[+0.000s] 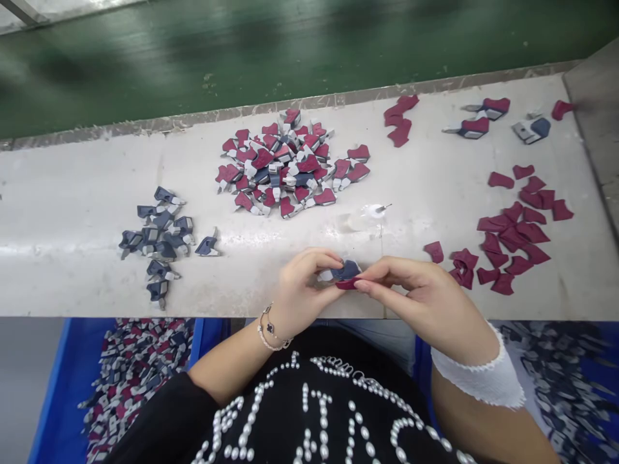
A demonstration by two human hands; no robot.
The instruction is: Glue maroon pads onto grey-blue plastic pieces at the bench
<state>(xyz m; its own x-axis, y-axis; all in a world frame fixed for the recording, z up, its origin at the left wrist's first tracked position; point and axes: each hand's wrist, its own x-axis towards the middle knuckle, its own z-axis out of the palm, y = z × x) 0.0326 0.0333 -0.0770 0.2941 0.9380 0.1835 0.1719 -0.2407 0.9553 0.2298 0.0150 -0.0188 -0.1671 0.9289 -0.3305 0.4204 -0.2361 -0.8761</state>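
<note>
Close to the bench's front edge, my left hand (309, 280) is closed in a pinch on a small dark blue and grey plastic part (345, 269). Pressed along its near side is a maroon plastic cover piece (347, 283). My right hand (406, 283) pinches that cover between thumb and forefinger; whether it is seated cannot be made out. Beyond my hands, a small white tool with a thin metal tip (374, 211) lies on the bench. Loose maroon covers (512, 232) are scattered to the right, and a cluster of blue-grey parts (162, 232) lies to the left.
A heap of parts with maroon covers (285, 161) sits mid-bench (62, 219). Several assembled and loose pieces (476, 127) lie at the back right. Below the front edge, a blue bin (55, 393) of assembled parts stands left, and dark parts (565, 374) fill another at right.
</note>
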